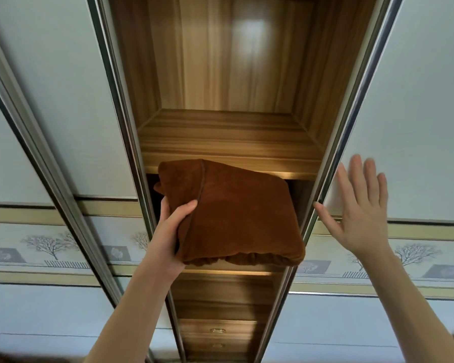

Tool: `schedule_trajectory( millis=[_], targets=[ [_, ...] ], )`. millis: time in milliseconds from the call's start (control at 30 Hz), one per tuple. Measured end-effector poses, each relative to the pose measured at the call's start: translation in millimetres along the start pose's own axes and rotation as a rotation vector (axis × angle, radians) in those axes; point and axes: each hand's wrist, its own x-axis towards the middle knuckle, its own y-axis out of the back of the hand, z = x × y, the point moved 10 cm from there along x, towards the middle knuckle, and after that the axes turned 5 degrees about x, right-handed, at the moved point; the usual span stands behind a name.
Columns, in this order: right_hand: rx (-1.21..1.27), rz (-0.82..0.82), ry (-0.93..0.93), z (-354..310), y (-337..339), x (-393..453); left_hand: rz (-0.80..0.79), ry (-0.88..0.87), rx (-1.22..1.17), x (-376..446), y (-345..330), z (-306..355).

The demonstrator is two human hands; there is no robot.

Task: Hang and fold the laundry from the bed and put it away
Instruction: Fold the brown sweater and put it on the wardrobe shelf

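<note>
Wardrobe doors (50,127) flank a narrow opening with wooden shelves. Left hand (173,229) grips the near left edge of a folded brown towel (236,216), thumb on top, fingers curled beneath; the towel is held in the opening, in front of the shelf (231,145), its far corner level with the shelf's front edge. Right hand (357,213) lies flat on the right door (417,113), fingers straight and spread, thumb at the door's metal edge. Step in hand: putting away. Next move probably calls for sliding the towel onto a shelf, kept level so the folds hold.
</note>
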Motion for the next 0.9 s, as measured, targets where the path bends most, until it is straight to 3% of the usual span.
schedule_trajectory(
  millis=[267,900],
  targets=[
    [0.064,0.034,-0.123,28.8,11.1,-13.4,-0.024,-0.029,0.003,1.4,-6.6,7.5],
    [0.173,0.04,-0.222,86.0,36.5,-32.8,-0.103,0.004,-0.088,0.1,-60.7,0.4]
  ],
)
